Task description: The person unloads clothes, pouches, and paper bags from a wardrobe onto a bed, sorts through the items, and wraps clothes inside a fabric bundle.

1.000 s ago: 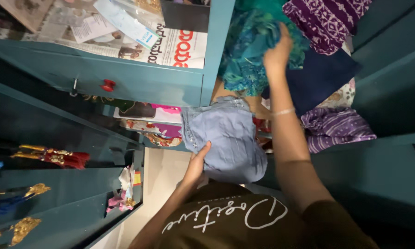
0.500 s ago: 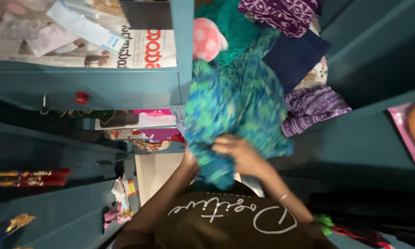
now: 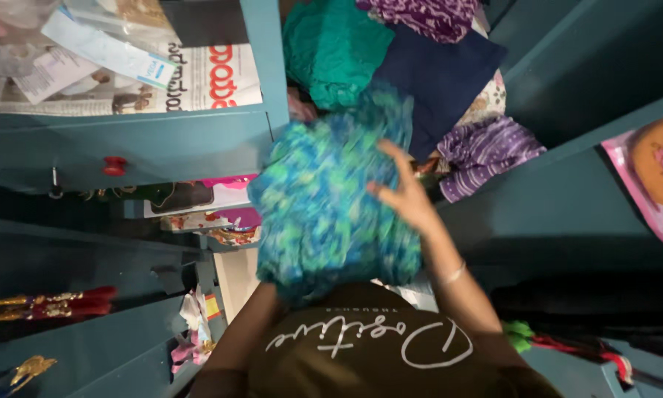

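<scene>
A bundled blue-and-green patterned cloth [image 3: 316,206] is held against my chest in front of a teal wardrobe [image 3: 269,74]. My right hand [image 3: 405,197] lies on the bundle's right side with its fingers spread. My left forearm [image 3: 239,343] runs up under the cloth, so my left hand is hidden beneath it. Just beyond the bundle, a shelf holds a teal cloth [image 3: 335,44], a navy cloth [image 3: 438,70] and a purple striped cloth [image 3: 486,151].
The left compartment holds a newspaper [image 3: 206,77] and papers, above a drawer with a red knob [image 3: 114,164]. Folded pink items [image 3: 221,199] sit lower down. Red-and-gold pieces [image 3: 51,304] hang at the lower left. A pink packet [image 3: 648,173] lies on the right.
The patterned cloth came off the shelf and down to my chest, now covering the grey-blue garment my left hand held. My right hand has shifted from gripping its lower edge to lying spread on it.
</scene>
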